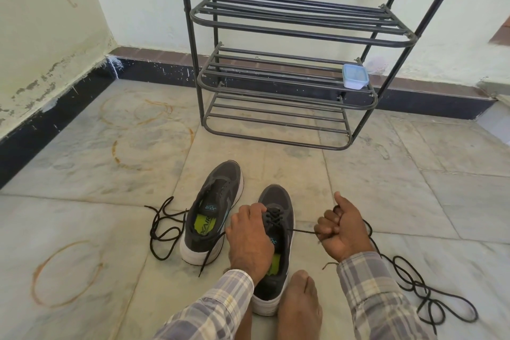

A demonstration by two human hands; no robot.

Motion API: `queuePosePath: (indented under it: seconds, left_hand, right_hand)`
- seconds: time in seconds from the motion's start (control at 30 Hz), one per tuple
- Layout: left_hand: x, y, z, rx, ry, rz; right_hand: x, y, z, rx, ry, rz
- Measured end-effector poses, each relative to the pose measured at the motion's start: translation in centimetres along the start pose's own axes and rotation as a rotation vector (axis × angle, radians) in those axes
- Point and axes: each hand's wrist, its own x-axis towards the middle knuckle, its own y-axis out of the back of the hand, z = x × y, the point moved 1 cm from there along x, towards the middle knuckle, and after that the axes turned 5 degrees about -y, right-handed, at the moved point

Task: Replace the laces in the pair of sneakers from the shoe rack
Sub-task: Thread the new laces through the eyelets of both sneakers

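Nearest the person, a bare foot [299, 309] rests on the floor [110, 174] just right of the heel of the laced sneaker [278, 201], whose long axis runs near to far, toe pointing at the rack. The left hand [249, 237] lies on top of this sneaker, fingers curled over the tongue and upper eyelets, pinning it. The right hand [343, 232] sits just right of the shoe, clenched round the lace [303, 231], which runs taut and level from the eyelets, square across the shoe's axis. The slack trails off to the right in loops (whether the lace is going in or coming out cannot be told). The coming pull probably goes on rightward, so it falls to the right hand, with the left bracing. Left of this shoe stands the second sneaker [218, 196], unlaced, a loose lace [162, 229] tangled on the floor beside it. Farther off stands the shoe rack [276, 130], a lidded container [355, 76] on one shelf.
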Motion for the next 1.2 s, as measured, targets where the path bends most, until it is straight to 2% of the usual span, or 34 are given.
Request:
queuePosePath:
  seconds: [0.1,0.23,0.43,0.53,0.7,0.8,0.87,1.03,1.13,1.2]
  left_hand:
    - [-0.1,0.0,0.2,-0.015,0.000,-0.038]
    - [0.1,0.4,0.3,0.051,-0.019,-0.054]
    - [0.8,1.9,1.1,0.320,-0.086,-0.183]
    - [1.9,3.9,1.6,0.174,-0.052,-0.301]
    - [3.9,7.5,2.1,-0.634,0.136,-0.434]
    - [3.9,9.1,2.7,-0.972,0.272,-0.450]
    - [4.0,10.3,3.2,-1.116,0.304,-0.391]
    - [4.6,14.5,4.7,-1.174,0.055,-0.191]
    - [4.4,16.3,5.5,-1.070,-0.126,-0.133]
    - [4.4,16.4,5.6,-0.901,-0.228,-0.129]
  right_hand:
    - [1.3,1.2,0.7,-0.375,0.225,0.221]
    - [1.9,1.6,1.3,-0.813,0.464,0.324]
    - [1.7,1.9,0.8,-1.234,0.561,0.566]
    - [1.1,0.8,0.8,-1.135,0.604,0.383]
    - [-0.9,-1.3,1.6,-0.727,0.225,-0.135]
    - [-1.6,-2.3,2.2,-0.808,0.140,-0.287]
    - [-1.6,-2.3,2.6,-0.878,0.126,-0.328]
    - [-1.3,-1.7,2.8,-0.905,0.087,-0.328]
    - [-1.2,-1.8,2.9,-0.952,0.081,-0.325]
    - [-1.3,-1.9,3.1,-1.082,0.100,-0.303]
